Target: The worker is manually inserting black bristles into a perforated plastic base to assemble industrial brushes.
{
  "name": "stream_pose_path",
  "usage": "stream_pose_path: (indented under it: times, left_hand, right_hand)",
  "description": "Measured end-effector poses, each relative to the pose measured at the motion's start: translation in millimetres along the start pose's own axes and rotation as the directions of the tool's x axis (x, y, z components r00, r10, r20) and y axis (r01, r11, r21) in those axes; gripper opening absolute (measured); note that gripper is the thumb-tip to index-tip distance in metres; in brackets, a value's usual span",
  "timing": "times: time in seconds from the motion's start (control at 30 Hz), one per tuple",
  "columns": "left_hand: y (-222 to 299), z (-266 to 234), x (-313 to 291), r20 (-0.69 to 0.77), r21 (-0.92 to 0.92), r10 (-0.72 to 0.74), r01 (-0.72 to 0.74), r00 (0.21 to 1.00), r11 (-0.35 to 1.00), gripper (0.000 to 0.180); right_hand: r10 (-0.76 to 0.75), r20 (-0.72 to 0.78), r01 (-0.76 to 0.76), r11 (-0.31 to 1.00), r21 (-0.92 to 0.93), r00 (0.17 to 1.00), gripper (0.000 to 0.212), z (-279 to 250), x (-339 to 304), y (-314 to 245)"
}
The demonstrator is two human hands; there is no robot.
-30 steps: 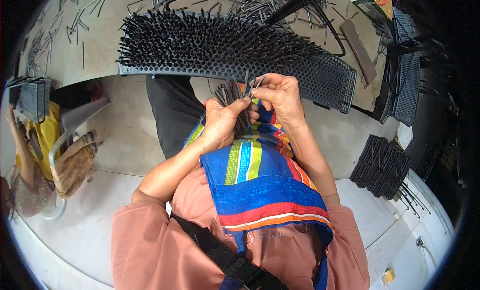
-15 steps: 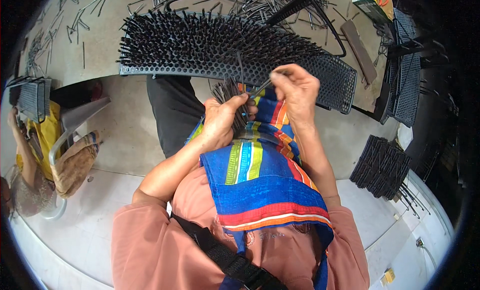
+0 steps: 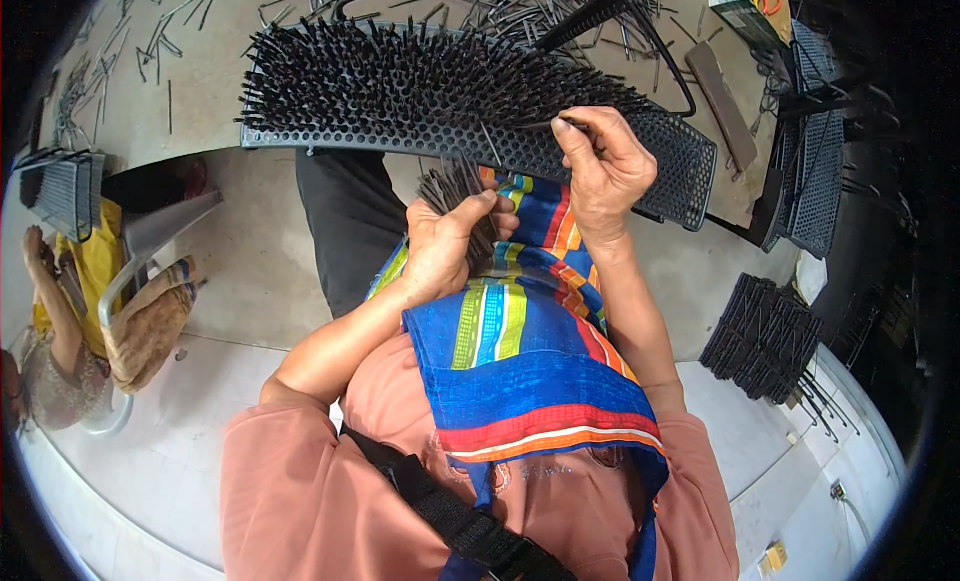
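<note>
My left hand is closed round a bundle of thin dark strips, held upright above my lap. Beyond it lies a long black perforated rack, with many short dark strips standing in its holes over the left and middle parts. At the rack's near edge, right of the middle, my right hand pinches thumb and forefinger together. One thin dark strip seems to run left from those fingertips, though it blends into the dark rows behind.
Loose dark strips lie scattered over the table behind the rack. A flat brown bar and a box are at the right. Stacked black racks stand lower right. Another person's arm shows at far left, beside a chair.
My right hand has moved up and slightly right, from beside the bundle to the rack's edge. My left hand keeps the bundle in nearly the same place.
</note>
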State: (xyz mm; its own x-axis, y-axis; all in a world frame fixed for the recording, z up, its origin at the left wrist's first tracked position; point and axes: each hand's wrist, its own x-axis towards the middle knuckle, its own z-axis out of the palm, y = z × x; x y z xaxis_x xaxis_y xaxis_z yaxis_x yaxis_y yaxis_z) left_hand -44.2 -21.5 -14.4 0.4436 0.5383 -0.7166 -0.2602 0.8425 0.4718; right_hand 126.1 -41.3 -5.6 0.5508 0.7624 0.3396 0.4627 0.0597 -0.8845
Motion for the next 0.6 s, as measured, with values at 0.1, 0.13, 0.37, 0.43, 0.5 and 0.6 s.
stream_pose_path:
  times: [0.1,0.13,0.37,0.43,0.5,0.6]
  left_hand:
    - [-0.7,-0.8,1.5,0.014,0.006,0.013,-0.013,1.0,1.0,0.018]
    - [-1.3,-2.2,2.4,0.017,-0.017,-0.019,0.02,1.0,1.0,0.018]
    - [0.6,-5.2,-0.2,0.026,0.032,-0.013,0.012,1.0,0.999,0.016]
    - [-0.3,-4.6,0.7,-0.036,0.031,-0.01,0.011,0.999,0.999,0.016]
    - [0.1,-6.1,1.8,-0.038,0.012,-0.02,0.02,0.999,1.0,0.015]
    - [1.3,-8.1,0.7,0.001,0.035,-0.025,0.025,1.0,0.999,0.015]
  right_hand:
    - [0.016,0.011,-0.016,1.0,-0.014,1.0,0.008,1.6,-1.5,-0.1]
    - [0.018,0.012,-0.018,1.0,-0.015,1.0,0.008,2.5,-0.7,-0.5]
    - [-0.018,0.069,0.028,0.987,-0.159,0.997,0.009,11.9,3.4,-2.9]
    - [-0.031,0.101,0.05,0.98,-0.193,0.994,0.01,14.6,2.2,-3.1]
    - [-0.03,0.047,0.037,0.988,-0.147,0.998,0.012,17.0,-0.6,-7.6]
    - [-0.071,0.074,0.085,0.975,-0.206,0.995,0.011,16.5,2.2,-5.1]
